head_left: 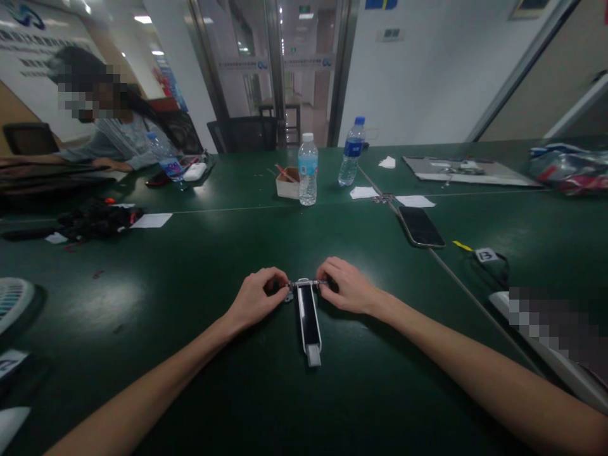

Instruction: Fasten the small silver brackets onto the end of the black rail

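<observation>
Green table [190, 266], slim blk device [309, 316], metal rod [308, 283]

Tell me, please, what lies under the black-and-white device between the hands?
The black-and-white device lies flat on the green table, so only tabletop shows around it. Its underside is covered. The left hand and right hand pinch the metal rod across its far end.

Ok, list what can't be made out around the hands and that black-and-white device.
Head view, the only one:
How the left hand and right hand grip the thin metal bar: curled fingers hide its ends.
What the bar is: too small.
Markings on the black-and-white device: too small, dim light.
The thing at the right edge: pixelated and cut off.
</observation>
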Demonstrator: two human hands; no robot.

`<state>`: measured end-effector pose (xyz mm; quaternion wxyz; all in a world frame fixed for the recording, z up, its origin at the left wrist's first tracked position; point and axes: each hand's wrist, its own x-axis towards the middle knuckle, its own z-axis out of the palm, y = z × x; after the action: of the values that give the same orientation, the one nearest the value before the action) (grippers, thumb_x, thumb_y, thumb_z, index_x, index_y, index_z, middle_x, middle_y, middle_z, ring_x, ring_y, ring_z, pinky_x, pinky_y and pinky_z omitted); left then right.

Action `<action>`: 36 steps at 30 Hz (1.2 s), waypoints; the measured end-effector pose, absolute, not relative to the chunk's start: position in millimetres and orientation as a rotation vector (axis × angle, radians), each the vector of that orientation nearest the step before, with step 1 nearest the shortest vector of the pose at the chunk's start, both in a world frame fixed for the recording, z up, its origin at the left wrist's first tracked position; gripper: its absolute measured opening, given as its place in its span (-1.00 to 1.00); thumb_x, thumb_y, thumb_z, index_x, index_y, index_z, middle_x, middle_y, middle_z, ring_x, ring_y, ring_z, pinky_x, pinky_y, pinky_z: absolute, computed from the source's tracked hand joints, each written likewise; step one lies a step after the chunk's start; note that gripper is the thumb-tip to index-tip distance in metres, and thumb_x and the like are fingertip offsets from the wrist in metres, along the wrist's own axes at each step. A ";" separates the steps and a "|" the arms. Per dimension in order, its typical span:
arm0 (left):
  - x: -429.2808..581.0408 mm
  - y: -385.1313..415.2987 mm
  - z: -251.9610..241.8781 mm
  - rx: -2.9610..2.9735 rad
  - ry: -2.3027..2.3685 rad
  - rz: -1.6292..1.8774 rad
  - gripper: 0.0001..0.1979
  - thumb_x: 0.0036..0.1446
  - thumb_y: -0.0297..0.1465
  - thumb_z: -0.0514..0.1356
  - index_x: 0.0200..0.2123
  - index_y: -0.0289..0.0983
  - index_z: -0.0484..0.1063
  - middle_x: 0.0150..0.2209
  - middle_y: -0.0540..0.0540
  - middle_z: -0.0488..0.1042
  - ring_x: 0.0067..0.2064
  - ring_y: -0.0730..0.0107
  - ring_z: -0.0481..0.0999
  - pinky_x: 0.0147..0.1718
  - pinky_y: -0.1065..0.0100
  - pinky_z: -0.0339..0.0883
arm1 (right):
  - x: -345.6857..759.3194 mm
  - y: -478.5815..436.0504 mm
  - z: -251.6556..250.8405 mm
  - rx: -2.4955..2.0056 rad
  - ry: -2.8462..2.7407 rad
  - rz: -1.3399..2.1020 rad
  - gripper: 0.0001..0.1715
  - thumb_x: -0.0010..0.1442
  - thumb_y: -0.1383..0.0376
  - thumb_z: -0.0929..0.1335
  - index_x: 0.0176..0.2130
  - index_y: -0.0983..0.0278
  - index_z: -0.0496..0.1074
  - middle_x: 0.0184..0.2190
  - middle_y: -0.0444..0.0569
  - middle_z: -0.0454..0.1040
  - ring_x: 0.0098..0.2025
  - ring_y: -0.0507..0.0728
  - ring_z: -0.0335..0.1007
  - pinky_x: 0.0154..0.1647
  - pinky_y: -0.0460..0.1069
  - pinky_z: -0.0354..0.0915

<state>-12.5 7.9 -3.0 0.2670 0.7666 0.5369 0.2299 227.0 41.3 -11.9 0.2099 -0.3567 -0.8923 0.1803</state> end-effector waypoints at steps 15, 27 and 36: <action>-11.1 6.3 -2.0 2.033 1.459 0.693 -0.83 0.14 -0.33 0.15 -0.20 -0.24 0.38 -0.29 -0.04 0.42 -0.32 0.31 0.40 -0.35 0.29 0.30 | 226.1 41.7 -13.3 -0.989 -2.454 0.501 -0.95 0.12 0.34 0.25 -0.34 0.30 0.27 -0.38 -0.04 0.32 -0.35 0.06 0.18 -0.34 -0.03 0.15; -12.0 7.2 -5.4 2.049 1.443 0.735 -0.77 0.18 -0.32 0.13 -0.11 -0.25 0.37 -0.22 -0.07 0.45 -0.26 0.30 0.43 -0.33 0.29 0.30 | 225.7 42.3 -14.5 -0.983 -2.461 0.466 -0.94 0.12 0.35 0.26 -0.33 0.31 0.29 -0.37 -0.04 0.33 -0.33 0.07 0.19 -0.30 -0.02 0.15; -13.7 7.6 -7.2 2.095 1.416 0.723 -0.81 0.14 -0.35 0.17 -0.16 -0.24 0.40 -0.24 -0.06 0.44 -0.28 0.31 0.40 -0.30 0.28 0.28 | 226.3 43.0 -16.1 -0.973 -2.463 0.476 -0.95 0.12 0.34 0.26 -0.35 0.31 0.28 -0.39 -0.05 0.31 -0.34 0.06 0.18 -0.33 -0.04 0.14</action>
<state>-13.7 7.6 -7.2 0.2531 0.7707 0.5207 0.2661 226.3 43.0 -16.1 0.2234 -0.3526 -0.8922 0.1726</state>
